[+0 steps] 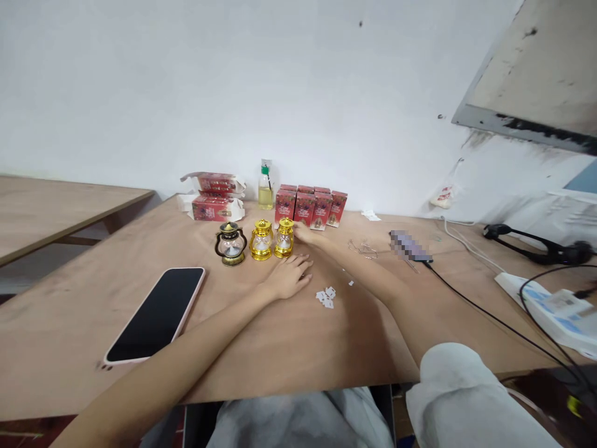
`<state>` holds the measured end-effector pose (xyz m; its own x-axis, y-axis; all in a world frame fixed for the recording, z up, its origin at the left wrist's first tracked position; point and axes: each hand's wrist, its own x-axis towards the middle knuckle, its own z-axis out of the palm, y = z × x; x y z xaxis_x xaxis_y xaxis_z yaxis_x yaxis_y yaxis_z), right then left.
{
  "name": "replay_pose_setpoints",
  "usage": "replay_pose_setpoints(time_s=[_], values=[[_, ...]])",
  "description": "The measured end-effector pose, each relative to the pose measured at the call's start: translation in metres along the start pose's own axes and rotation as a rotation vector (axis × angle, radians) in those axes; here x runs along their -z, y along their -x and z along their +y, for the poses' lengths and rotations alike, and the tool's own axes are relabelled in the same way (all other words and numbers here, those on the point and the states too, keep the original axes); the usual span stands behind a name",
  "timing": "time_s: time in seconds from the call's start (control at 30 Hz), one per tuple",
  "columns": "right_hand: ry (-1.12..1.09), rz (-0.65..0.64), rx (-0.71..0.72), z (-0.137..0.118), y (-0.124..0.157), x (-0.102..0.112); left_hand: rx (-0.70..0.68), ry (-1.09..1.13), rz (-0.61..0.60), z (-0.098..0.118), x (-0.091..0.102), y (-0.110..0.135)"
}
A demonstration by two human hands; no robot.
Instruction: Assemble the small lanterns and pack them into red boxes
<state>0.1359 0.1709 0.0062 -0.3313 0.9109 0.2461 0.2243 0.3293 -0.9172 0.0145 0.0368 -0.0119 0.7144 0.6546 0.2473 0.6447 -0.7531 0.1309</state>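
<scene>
Three miniature lanterns stand upright in a row: a dark bronze lantern [232, 247], a gold lantern [262, 241] in the middle, and another gold lantern [283, 241] on the right. My right hand [304, 234] is at the right side of that last lantern, its fingertips closed against it and partly hidden. My left hand [290, 277] lies palm down on the table just in front of the gold lanterns, fingers stretched out and holding nothing. Small white paper pieces [326, 297] are scattered to the right of my left hand.
Behind the lanterns stand several red boxes [305, 209], opened boxes [213, 208] and a bottle of yellowish liquid [265, 194]. A phone [156, 314] lies at left. At right are thin wire pieces [362, 249], a cabled device [410, 246], a power strip [545, 308] and a black headband-like object [536, 247].
</scene>
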Motion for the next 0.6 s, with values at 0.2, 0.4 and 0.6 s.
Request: replay_pose_setpoints(time_s=[0.2, 0.4, 0.6], values=[[-0.056, 0.038, -0.046, 0.008, -0.002, 0.002, -0.003, 0.004, 0.004, 0.0, 0.0, 0.0], [-0.045, 0.128, -0.069, 0.018, 0.002, 0.023, -0.008, -0.007, 0.0, -0.001, 0.0, 0.002], [0.001, 0.171, -0.099, 0.017, 0.005, 0.032, -0.003, 0.006, -0.007, 0.0, 0.001, -0.001]])
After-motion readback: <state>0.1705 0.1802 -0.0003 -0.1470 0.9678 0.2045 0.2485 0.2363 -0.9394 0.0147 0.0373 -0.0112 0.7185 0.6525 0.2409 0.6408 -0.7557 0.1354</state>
